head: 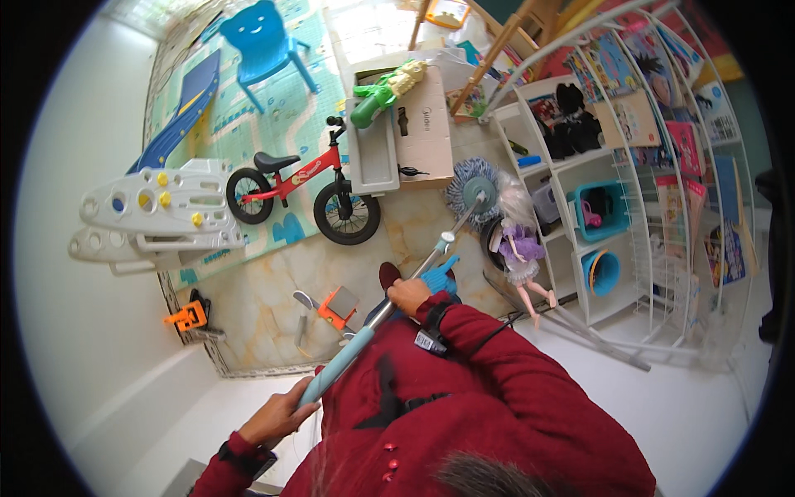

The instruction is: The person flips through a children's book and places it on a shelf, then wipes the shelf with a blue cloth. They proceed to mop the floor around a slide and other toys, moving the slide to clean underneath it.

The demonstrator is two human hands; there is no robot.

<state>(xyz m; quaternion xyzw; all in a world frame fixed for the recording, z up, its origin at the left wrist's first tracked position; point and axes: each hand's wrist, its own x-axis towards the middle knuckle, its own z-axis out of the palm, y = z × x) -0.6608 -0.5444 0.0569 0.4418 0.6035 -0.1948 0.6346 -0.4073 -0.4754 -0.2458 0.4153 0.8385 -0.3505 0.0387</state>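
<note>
A spin mop with a metal and pale teal pole runs diagonally across my front. My left hand is closed around the top end of its teal grip. Farther down, my right hand grips the metal section. The blue-and-white string mop head lies on the marble-look floor, close to the cardboard box and the shelf. Beside my right hand shows a bright blue, finger-shaped thing; I cannot tell whether it is a glove. A dark red shoe is partly visible beside the pole.
A red balance bike stands left of a cardboard box bearing a grey tray and green toy. A doll leans by the white shelf. Orange toys lie on the floor. A play slide and blue chair are left.
</note>
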